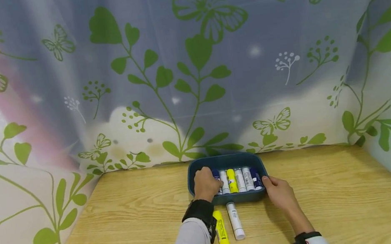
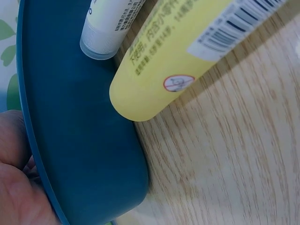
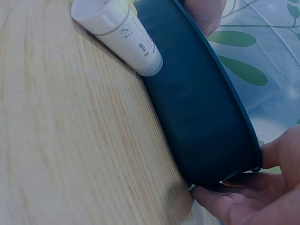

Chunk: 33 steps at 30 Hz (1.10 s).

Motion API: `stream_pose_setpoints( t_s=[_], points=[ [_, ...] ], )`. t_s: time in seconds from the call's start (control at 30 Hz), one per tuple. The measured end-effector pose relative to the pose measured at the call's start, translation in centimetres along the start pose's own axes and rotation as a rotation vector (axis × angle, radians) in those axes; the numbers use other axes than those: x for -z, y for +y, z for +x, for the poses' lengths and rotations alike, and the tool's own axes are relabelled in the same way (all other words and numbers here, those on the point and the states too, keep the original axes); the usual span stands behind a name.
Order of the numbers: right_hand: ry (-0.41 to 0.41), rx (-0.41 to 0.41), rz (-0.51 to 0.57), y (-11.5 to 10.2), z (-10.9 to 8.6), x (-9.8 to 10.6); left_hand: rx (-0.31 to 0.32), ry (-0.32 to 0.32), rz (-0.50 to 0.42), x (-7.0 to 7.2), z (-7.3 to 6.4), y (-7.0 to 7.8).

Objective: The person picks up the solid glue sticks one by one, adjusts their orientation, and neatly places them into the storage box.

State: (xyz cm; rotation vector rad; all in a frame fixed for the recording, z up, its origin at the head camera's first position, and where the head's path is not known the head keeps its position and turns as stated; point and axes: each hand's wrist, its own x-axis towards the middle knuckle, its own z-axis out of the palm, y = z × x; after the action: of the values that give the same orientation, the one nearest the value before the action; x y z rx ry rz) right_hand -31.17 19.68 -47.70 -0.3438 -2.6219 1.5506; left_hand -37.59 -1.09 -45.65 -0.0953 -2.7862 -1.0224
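A dark teal bin (image 1: 230, 199) stands at the back of the table with several glue sticks lined up inside: white, dark blue and one yellow (image 1: 232, 181). My left hand (image 1: 206, 184) reaches over the bin's front wall into its left end. Its curled fingers and thumb are at the leftmost dark blue glue stick (image 1: 216, 174), partly covering it. At the front right corner, my right hand (image 1: 280, 193) grips the bin, thumb at the rim and fingers low against the wall (image 3: 206, 117). A yellow glue stick (image 1: 221, 231) and a white glue stick (image 1: 235, 221) lie in front.
The wooden table (image 1: 131, 224) extends on both sides of the bin. A patterned curtain (image 1: 159, 81) with green leaves and butterflies hangs right behind the bin and along both sides of the table.
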Motion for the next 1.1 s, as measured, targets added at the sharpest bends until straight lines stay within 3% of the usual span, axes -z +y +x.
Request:
stream_pose_setpoints(
  t_s=[0.7,1.1],
  points=[
    [0.017,0.017,-0.02,0.1,-0.01,0.0,-0.002,0.0,-0.001,0.15,-0.27,0.15],
    [-0.014,0.001,-0.016,-0.02,0.09,0.34,-0.013,0.002,-0.003,-0.13,-0.31,-0.3]
  ],
)
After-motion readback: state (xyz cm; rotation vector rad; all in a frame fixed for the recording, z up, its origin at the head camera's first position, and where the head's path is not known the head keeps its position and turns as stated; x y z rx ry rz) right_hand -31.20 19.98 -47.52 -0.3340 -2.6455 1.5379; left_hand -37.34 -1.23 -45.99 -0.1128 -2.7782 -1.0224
